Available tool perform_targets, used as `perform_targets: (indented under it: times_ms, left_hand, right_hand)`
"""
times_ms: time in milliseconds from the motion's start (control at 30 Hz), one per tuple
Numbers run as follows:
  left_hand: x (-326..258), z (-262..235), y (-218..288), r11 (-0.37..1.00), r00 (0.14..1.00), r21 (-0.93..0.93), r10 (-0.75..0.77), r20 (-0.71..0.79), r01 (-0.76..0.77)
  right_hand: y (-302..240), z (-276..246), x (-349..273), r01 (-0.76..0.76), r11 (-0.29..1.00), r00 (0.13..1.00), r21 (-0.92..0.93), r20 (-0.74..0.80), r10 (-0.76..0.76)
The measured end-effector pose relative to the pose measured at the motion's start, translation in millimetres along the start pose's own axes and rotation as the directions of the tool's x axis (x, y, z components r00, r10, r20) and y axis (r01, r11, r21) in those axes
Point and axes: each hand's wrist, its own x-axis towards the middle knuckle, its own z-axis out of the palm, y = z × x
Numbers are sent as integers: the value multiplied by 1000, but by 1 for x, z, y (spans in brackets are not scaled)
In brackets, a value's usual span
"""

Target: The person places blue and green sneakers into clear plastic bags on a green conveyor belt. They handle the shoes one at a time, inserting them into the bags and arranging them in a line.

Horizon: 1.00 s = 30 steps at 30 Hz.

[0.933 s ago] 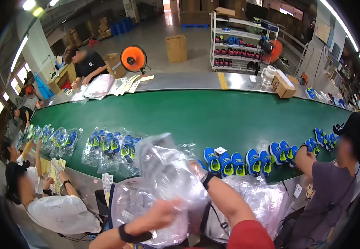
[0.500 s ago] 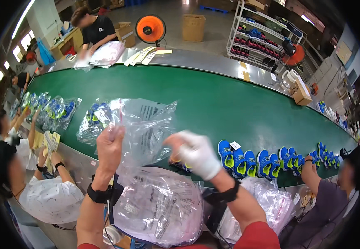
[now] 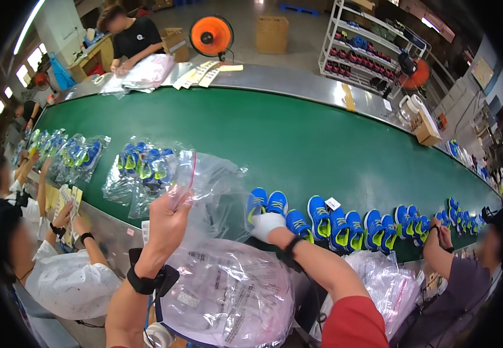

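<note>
My bare left hand (image 3: pixel 168 223) is closed on the upper edge of a clear zip bag (image 3: pixel 212 180), which hangs crumpled over the green belt. In my white-gloved right hand (image 3: pixel 268 226) is a pair of blue sneakers (image 3: pixel 276 202) with lime-green linings, toes pointing away from me. The bag's right edge reaches the left sneaker; whether that shoe is inside or behind the film, I cannot tell. Just right of my glove, another blue sneaker (image 3: pixel 299 225) rests on the belt. The gripping fingers of my right hand are mostly hidden.
Below my hands lies a pile of clear bags (image 3: pixel 228 290), with a second bag stack (image 3: pixel 373 278) to its right. Blue sneakers (image 3: pixel 337 227) line the near belt edge. Bagged sneakers (image 3: pixel 147 165) lie left on the green belt (image 3: pixel 321 139). Co-workers sit on both sides.
My right hand has gone from beside the bag to the sneakers and now holds a pair raised toward the bag. My left hand has shifted slightly right and lower with the bag.
</note>
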Motion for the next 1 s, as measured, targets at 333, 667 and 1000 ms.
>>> perform_targets:
  times_ms: [333,667,1000]
  left_hand:
    - [27,37,45,984,991,-135,-103,90,114]
    - [-21,131,130,979,931,-141,186,313,-148]
    - [-19,169,123,869,792,96,390,469,-485]
  right_hand:
    - [67,-148,-179,486,-322,872,813,-427,238]
    - [12,-177,-221,263,965,851,12,-473,-226]
    - [0,-168,-199,640,749,762,-172,12,-648]
